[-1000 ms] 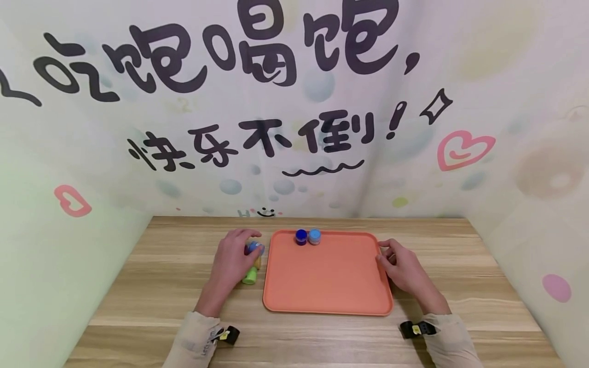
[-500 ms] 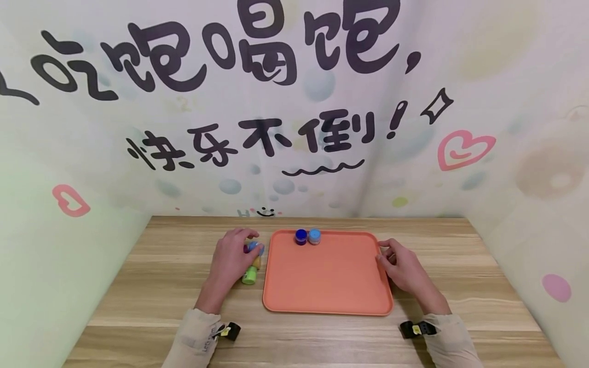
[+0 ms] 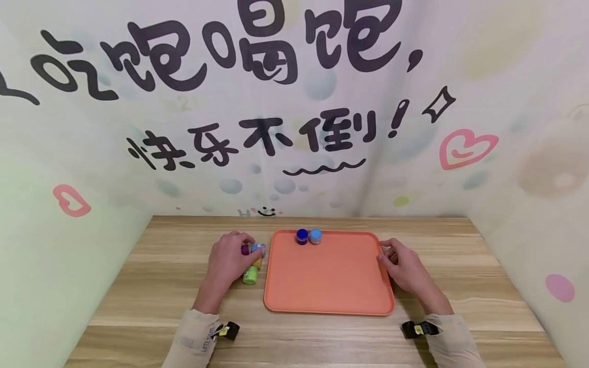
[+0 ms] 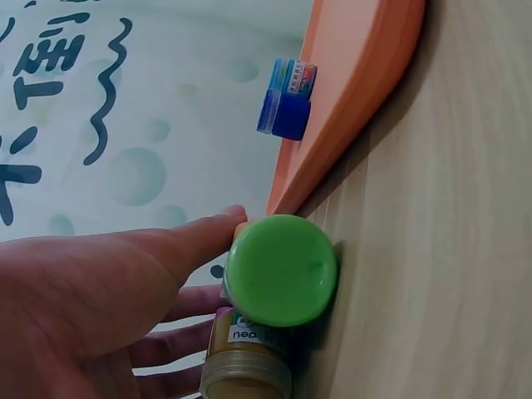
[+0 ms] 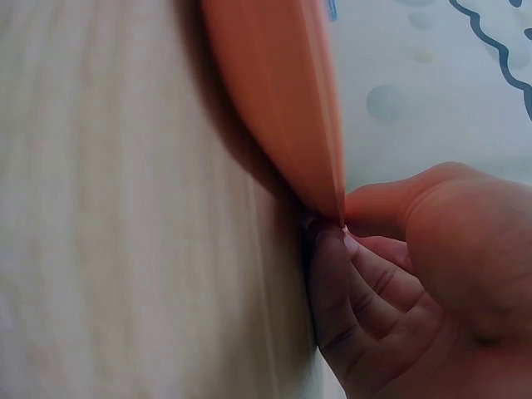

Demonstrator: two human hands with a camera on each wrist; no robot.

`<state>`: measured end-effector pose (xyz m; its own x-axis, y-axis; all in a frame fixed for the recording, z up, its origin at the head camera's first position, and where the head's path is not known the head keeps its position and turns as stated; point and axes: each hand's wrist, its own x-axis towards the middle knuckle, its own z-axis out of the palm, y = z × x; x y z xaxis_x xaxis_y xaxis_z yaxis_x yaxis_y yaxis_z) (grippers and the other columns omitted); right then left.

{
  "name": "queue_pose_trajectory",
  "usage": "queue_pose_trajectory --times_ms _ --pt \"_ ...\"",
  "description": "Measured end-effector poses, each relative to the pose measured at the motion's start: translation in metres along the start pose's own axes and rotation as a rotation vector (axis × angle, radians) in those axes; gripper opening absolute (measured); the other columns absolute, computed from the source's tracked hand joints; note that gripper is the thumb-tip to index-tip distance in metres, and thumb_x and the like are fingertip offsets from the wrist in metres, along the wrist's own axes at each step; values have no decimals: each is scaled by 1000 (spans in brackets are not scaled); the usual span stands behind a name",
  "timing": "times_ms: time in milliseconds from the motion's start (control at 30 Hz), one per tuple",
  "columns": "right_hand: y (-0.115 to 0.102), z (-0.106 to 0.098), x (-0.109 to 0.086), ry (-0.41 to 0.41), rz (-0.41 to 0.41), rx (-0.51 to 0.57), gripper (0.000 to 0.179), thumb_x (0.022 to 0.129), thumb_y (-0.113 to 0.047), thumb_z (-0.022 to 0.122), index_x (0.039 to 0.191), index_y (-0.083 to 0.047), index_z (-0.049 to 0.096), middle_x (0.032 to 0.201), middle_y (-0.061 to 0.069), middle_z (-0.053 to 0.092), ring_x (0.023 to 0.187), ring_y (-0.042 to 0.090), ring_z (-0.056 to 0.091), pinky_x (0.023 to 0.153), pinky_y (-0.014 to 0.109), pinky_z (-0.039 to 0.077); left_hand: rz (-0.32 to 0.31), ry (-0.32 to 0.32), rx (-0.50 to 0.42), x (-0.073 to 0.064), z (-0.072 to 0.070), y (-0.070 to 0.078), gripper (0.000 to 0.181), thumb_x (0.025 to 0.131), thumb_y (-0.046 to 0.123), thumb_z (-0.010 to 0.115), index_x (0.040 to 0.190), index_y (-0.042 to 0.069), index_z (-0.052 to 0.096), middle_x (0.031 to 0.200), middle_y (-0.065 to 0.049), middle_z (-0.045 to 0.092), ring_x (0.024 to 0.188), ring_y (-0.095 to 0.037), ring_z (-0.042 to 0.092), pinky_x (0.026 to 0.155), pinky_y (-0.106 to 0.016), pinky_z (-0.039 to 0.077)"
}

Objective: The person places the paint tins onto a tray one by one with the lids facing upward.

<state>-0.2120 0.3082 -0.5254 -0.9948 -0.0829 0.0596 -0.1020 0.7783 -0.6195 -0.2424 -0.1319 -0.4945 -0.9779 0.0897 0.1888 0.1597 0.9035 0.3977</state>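
Observation:
My left hand (image 3: 228, 263) is at the tray's left side, thumb and fingers around a small blue paint jar (image 3: 258, 248) whose label faces up. A purple-lidded jar (image 3: 245, 249) shows beside its fingers. Just nearer lie a yellow-brown jar (image 4: 249, 337) and a green-lidded jar (image 4: 283, 270), which hides the blue jar in the left wrist view. My right hand (image 3: 405, 267) pinches the right rim of the orange tray (image 3: 329, 276), thumb above and fingers below, as the right wrist view shows.
A dark blue jar (image 3: 301, 236) and a light blue jar (image 3: 315, 236) stand side by side at the tray's back edge. The wooden table (image 3: 322, 340) meets a printed wall cloth (image 3: 221, 199) behind. Black wrist straps (image 3: 228, 330) sit on both sleeves.
The blue jar in the left hand has turned so its label shows, and the purple jar is more exposed. The left hand has shifted slightly left. The right hand keeps its hold on the tray.

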Motion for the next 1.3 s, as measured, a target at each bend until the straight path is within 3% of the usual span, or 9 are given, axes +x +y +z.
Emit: queue_pose_trajectory --times_ms 400,600,700,900,1300 --pt "-1 -1 0 -6 4 13 36 98 -16 65 131 -4 56 88 6 63 71 15 59 61 24 52 22 -59 -42 2 0 3 43 87 47 75 114 15 76 106 -9 71 97 -27 64 83 -47 55" --pt "-1 0 0 -8 11 15 37 98 -16 65 132 -5 56 88 6 63 71 16 59 60 24 52 44 -78 -85 4 3 6 41 87 34 78 122 13 73 108 -8 70 86 -21 59 73 -35 51" --pt "0 0 0 -2 4 10 37 98 -15 66 131 -5 56 88 6 63 71 15 59 60 24 52 55 -57 -136 4 5 7 35 86 28 80 117 15 74 113 -7 68 85 -22 60 71 -33 52" --pt "0 0 0 -4 3 10 37 98 -15 66 132 -5 56 88 6 63 71 15 59 61 24 52 105 -27 -217 6 8 11 15 86 19 80 99 15 77 106 -6 67 94 -26 66 80 -41 58" --pt "0 0 0 -2 -8 10 37 98 -16 66 131 -4 56 89 6 64 72 15 60 61 24 52 100 -18 -237 9 13 10 23 84 18 82 105 12 75 110 -7 72 101 -23 67 91 -42 59"
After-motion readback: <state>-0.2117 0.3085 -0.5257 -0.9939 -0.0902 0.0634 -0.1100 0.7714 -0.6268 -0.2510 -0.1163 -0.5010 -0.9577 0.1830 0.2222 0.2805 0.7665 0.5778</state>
